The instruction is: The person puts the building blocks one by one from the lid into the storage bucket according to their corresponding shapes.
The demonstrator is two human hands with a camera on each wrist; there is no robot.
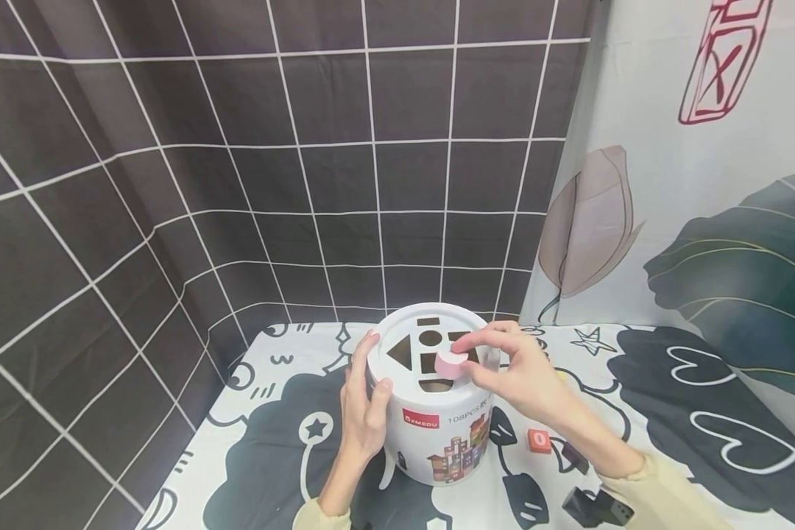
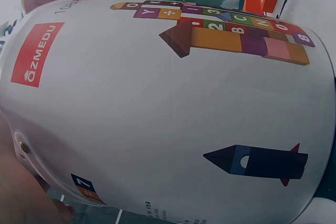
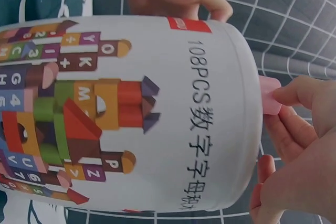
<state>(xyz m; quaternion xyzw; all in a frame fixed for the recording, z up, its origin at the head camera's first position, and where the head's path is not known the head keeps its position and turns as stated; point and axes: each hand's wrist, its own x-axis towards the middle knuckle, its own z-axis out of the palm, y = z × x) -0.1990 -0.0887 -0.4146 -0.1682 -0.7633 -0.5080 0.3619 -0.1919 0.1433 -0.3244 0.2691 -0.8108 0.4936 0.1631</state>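
A white, round block bucket (image 1: 430, 442) stands upright, with shaped holes in its lid (image 1: 397, 373). Against the left side of the bucket rests my left hand (image 1: 364, 412), fingers extended along the lid's rim and thumb at its front edge. My right hand (image 1: 520, 372) pinches a pink block (image 1: 449, 365) between thumb and fingers, right over the lid's holes. In the right wrist view, the pink block (image 3: 270, 95) sticks out past the lid, with fingers on both sides of it. The lid's holes are hidden there.
Right of the bucket, a red block marked 0 (image 1: 539, 441) lies on the patterned cloth (image 1: 271, 456). A dark block (image 1: 575, 458) is close to the right forearm. A dark grid curtain (image 1: 331, 177) hangs behind, beside a pale floral one (image 1: 669, 243).
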